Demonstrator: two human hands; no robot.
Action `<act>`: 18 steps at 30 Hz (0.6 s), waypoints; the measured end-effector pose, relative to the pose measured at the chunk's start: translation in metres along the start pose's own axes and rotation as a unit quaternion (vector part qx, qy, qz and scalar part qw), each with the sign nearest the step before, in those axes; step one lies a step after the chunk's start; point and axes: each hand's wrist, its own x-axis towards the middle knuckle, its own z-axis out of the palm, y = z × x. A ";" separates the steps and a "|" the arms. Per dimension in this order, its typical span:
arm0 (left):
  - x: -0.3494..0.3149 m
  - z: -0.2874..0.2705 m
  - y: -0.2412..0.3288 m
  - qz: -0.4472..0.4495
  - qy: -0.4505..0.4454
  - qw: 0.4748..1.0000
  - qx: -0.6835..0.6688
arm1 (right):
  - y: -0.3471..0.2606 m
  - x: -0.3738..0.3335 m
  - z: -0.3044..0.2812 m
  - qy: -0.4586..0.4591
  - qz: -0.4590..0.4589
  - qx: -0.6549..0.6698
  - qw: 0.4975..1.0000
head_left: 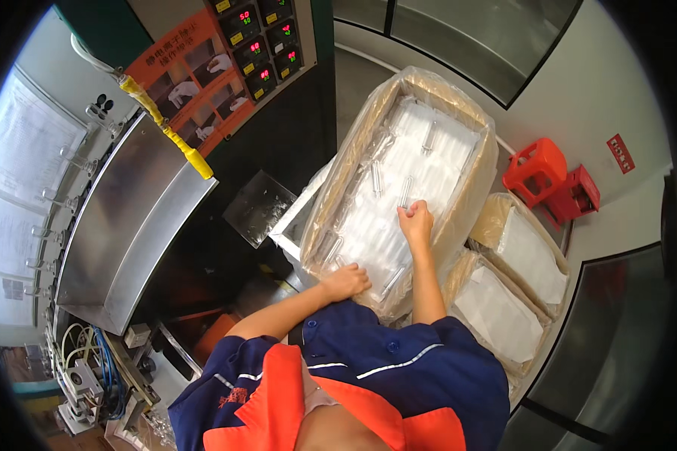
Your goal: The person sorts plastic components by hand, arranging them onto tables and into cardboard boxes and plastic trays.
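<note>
A long box lined with clear plastic film stands before me, with a white layer filling most of it. My right hand is closed, pinching the near end of a clear tube over that layer. Toward the near left end, my left hand rests with fingers loosely bent and holds nothing visible. Close by it lie clear tubes along the left wall. More loose pieces sit on the white layer: one tube left of centre, another farther back, and one near the front.
Two film-lined boxes with white covers stand at right. Behind them is a red plastic stool. A metal chute, a yellow-wrapped cable and a panel of lit displays are at left. A clear bin sits beside the long box.
</note>
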 end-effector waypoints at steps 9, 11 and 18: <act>-0.006 -0.008 0.002 -0.058 -0.024 0.998 0.014 | 0.025 -0.004 0.017 -0.003 0.080 0.193 0.978; -0.021 -0.036 -0.002 -0.218 0.141 0.950 -0.175 | 0.025 -0.008 0.008 -0.090 0.194 0.381 0.899; -0.125 -0.082 -0.090 -0.451 0.481 0.416 -0.626 | -0.018 -0.037 0.003 -0.087 0.107 0.527 0.839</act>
